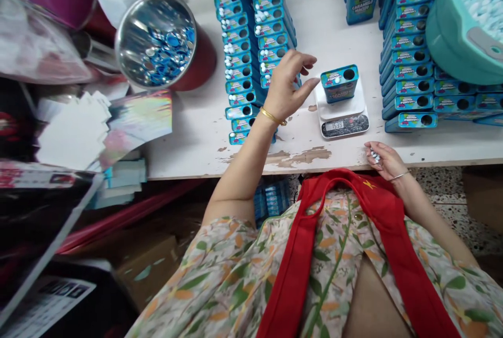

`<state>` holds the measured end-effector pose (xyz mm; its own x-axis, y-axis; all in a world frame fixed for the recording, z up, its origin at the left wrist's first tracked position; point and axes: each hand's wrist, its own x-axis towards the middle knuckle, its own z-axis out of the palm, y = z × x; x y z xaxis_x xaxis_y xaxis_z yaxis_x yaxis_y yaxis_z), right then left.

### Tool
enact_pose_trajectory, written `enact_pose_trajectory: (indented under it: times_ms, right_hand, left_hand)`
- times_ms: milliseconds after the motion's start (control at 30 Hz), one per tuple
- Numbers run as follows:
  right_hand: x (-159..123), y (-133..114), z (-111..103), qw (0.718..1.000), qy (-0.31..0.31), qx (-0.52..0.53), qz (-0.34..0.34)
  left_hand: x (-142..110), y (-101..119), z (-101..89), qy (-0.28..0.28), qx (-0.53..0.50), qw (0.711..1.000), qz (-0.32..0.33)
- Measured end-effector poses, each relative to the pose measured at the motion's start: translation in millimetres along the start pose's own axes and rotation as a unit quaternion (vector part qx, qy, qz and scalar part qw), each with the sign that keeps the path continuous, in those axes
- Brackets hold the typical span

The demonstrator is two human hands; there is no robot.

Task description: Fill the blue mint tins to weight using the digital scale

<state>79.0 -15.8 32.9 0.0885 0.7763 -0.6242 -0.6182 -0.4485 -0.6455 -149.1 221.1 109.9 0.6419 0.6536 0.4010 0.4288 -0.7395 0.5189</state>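
Note:
A blue candy tin (340, 84) stands upright on a white digital scale (345, 112), with a round dark hole and a white candy on its top. My left hand (288, 84) hovers just left of that tin, thumb and fingers apart, holding nothing. Low at the table's front edge is my right hand (383, 159), its fingers curled around several small white candies (374, 156). Rows of blue tins (239, 58) stand behind and left of my left hand, many with white candies on top. More blue tins (412, 72) are stacked to the right of the scale.
A turquoise bucket (451, 39) of white candies stands at the right. At the left, a steel pot (121, 39) holds blue and silver caps (171, 47). White cards (73, 131) and printed sheets (137, 123) lie beside it. The table's front edge (188, 174) is close to my body.

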Motion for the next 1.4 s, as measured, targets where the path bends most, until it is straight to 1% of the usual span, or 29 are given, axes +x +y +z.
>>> enact_pose_trajectory:
  times_ms: [167, 233, 367, 533, 600, 667, 733, 833, 900, 933, 1000, 1067, 1167, 1267, 1333, 1400]
  right_hand:
    - [1.0, 3.7, 0.0, 1.000, -0.009, -0.005, -0.011]
    - [1.4, 3.2, 0.5, 1.000, -0.017, -0.005, -0.009]
    - [1.4, 2.6, 1.2, 1.000, -0.028, -0.005, -0.008]
    - [-3.0, 1.4, 8.9, 0.999, -0.009, -0.048, 0.001]
    - [-5.0, -7.3, 18.4, 0.997, -0.013, -0.078, 0.003]
    - [-5.2, -25.6, 33.0, 0.993, -0.030, -0.112, -0.022]
    - [-2.1, -52.9, 52.1, 0.984, -0.057, -0.148, -0.075]
    - [10.7, -97.7, 84.2, 0.962, -0.086, -0.199, -0.167]
    - [24.2, -120.0, 103.1, 0.945, -0.096, -0.233, -0.207]
    - [31.8, -127.2, 110.5, 0.937, -0.097, -0.252, -0.220]
    - [47.4, -134.5, 120.3, 0.924, -0.088, -0.288, -0.237]
    - [61.5, -135.4, 124.1, 0.913, -0.071, -0.315, -0.248]
    - [73.1, -134.8, 123.9, 0.912, -0.056, -0.324, -0.246]
    - [66.2, -136.5, 122.6, 0.920, -0.054, -0.298, -0.248]
    - [51.2, -134.7, 119.1, 0.931, -0.060, -0.260, -0.247]
    - [32.2, -125.6, 109.7, 0.950, -0.065, -0.217, -0.216]
  left_hand:
    - [0.0, 9.0, 14.3, -0.054, 0.058, 0.995, 0.053]
    - [-2.8, 12.0, 20.5, -0.068, 0.080, 0.992, 0.065]
    - [-6.2, 15.4, 31.0, -0.061, 0.115, 0.989, 0.072]
    - [3.8, 23.7, 37.4, -0.074, 0.138, 0.986, 0.060]
    - [6.7, 26.0, 35.6, -0.073, 0.131, 0.987, 0.050]
    - [5.0, 26.0, 30.8, -0.056, 0.124, 0.990, 0.037]
    - [-1.8, 24.0, 24.1, -0.029, 0.116, 0.992, 0.026]
    - [-18.4, 19.8, 14.4, 0.005, 0.103, 0.995, 0.002]
    - [-30.8, 17.8, 10.0, 0.017, 0.097, 0.995, -0.019]
    - [-36.8, 17.0, 8.6, 0.020, 0.095, 0.995, -0.028]
    - [-47.2, 16.1, 7.0, 0.023, 0.088, 0.995, -0.041]
    - [-54.9, 15.7, 6.6, 0.026, 0.080, 0.995, -0.045]
    - [-60.8, 16.2, 6.9, 0.030, 0.073, 0.996, -0.050]
    - [-61.1, 17.6, 7.2, 0.025, 0.069, 0.996, -0.059]
    - [-59.9, 18.3, 7.0, 0.026, 0.061, 0.996, -0.059]
    - [-58.7, 17.7, 6.6, 0.036, 0.051, 0.996, -0.056]
